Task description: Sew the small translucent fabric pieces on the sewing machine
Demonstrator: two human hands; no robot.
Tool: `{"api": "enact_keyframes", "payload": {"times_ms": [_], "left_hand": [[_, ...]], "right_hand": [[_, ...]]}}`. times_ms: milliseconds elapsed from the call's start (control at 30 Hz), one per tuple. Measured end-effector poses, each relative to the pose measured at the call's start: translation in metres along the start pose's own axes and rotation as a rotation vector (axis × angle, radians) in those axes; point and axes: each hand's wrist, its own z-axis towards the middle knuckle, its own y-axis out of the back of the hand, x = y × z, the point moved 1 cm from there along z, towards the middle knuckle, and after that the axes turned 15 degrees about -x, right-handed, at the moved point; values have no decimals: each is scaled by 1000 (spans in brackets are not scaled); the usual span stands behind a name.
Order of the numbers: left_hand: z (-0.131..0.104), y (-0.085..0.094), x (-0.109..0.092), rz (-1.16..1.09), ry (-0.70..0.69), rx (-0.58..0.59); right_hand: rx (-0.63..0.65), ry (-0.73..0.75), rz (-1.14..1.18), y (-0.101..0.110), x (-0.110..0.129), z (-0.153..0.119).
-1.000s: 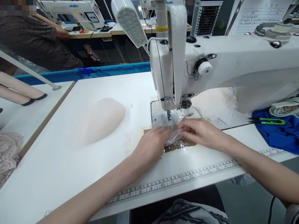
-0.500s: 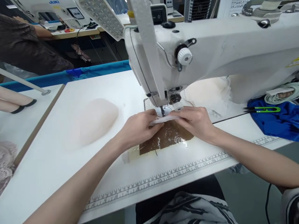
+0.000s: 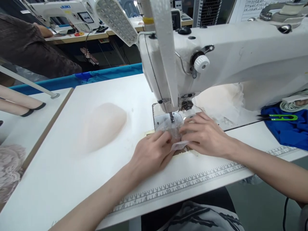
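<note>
I see the left hand (image 3: 152,150) and right hand (image 3: 207,136) pinch thin white cloth (image 3: 180,146) on the near side of the metal foot (image 3: 171,117)

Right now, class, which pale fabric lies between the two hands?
The sheer whitish piece, between left hand and right hand; the beige piece and lace lie further left, the ruffled pile beyond the right hand.

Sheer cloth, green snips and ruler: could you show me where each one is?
Sheer cloth (image 3: 180,146): head view, on its near edge.
Green snips (image 3: 280,116): head view, on the green handle.
Ruler (image 3: 188,185): head view, about midway along its printed scale.
</note>
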Motion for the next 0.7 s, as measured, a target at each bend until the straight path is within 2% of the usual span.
{"api": "enact_keyframes", "payload": {"times_ms": [100, 300, 700], "left_hand": [[-5, 2, -13, 135, -109, -45], [-12, 2, -20, 132, -51, 28], [-9, 1, -14, 118, -26, 25]], "right_hand": [[40, 43, 31, -2, 2, 0], [39, 38, 61, -3, 4, 1], [-2, 39, 58, -5, 1, 1]]}}
